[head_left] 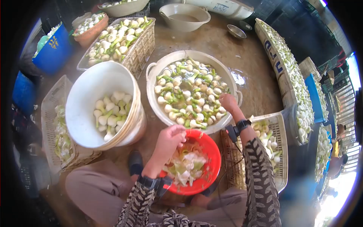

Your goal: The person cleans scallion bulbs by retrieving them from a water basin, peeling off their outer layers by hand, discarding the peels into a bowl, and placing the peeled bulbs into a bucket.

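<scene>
A wide pale tub (152, 98) holds water and many white bulbs (189, 94) with short green stems, like young garlic or onions. My right hand (228, 103) is at the tub's right side, its fingers curled down by the bulbs; what they grip, if anything, is hidden. Above the near-left rim of a red bowl (215, 160), my left hand (170, 140) has its fingers curled and pressed together. I cannot make out what is in them. Loose peeled skins and leaf scraps (187, 166) lie inside the bowl.
To the left stands a white bucket (81, 106) with trimmed bulbs at its bottom. Beyond it is a woven crate (141, 47) full of bulbs. A second crate (281, 151) sits right of the bowl. A long bulb-filled trough (270, 56) runs along the right; a grey basin (185, 24) stands behind.
</scene>
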`<state>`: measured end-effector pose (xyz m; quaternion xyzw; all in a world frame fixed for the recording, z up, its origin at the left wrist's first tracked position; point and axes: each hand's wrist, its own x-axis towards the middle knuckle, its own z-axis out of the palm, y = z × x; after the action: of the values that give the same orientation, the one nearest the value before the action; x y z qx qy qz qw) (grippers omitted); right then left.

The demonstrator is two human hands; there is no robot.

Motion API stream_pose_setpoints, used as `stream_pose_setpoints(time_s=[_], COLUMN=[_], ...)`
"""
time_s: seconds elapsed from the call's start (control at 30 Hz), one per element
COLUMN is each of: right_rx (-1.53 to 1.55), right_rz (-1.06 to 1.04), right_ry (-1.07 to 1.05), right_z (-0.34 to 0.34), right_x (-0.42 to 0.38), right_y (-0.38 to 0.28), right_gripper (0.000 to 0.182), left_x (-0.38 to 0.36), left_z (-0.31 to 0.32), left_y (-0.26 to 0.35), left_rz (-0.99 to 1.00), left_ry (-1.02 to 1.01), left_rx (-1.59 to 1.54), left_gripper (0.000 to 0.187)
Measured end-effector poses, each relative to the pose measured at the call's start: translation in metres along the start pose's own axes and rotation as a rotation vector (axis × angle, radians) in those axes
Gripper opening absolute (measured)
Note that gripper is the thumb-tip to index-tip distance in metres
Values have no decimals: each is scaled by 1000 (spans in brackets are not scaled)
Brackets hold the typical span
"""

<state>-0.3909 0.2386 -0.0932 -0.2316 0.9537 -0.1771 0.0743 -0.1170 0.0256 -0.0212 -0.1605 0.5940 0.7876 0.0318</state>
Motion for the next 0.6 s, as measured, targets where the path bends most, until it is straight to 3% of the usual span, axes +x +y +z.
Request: stream_pose_setpoints(time_s=[0.07, 0.17, 0.3, 0.37, 0.43, 0.53, 0.6], right_rx=[-237, -151, -64, -83, 46, 257, -27], right_rz=[-42, 105, 198, -9, -671, -520, -14], right_ry=[-51, 60, -87, -346, -368, -464, -88], right_z=[21, 70, 122, 136, 165, 72, 52], right_x=[46, 77, 82, 86, 98, 80, 99], right_y=[24, 34, 15, 13, 33, -17, -4], right_gripper=[22, 23, 25, 24, 23, 21, 19], left_x=[16, 37, 56, 62, 66, 71, 74], left_z=[-1, -6, -2, -2, -5, -8, -10], left_y=[-17, -35, -36, -36, -44, -43, -38], left_rz=[-60, -71, -98, -123, -102, -74, -64], left_ry=[12, -23, 3, -27, -37, -11, 31], left_rx=[49, 153, 225, 238, 227, 203, 195], left_gripper=[22, 24, 27, 27, 27, 26, 26])
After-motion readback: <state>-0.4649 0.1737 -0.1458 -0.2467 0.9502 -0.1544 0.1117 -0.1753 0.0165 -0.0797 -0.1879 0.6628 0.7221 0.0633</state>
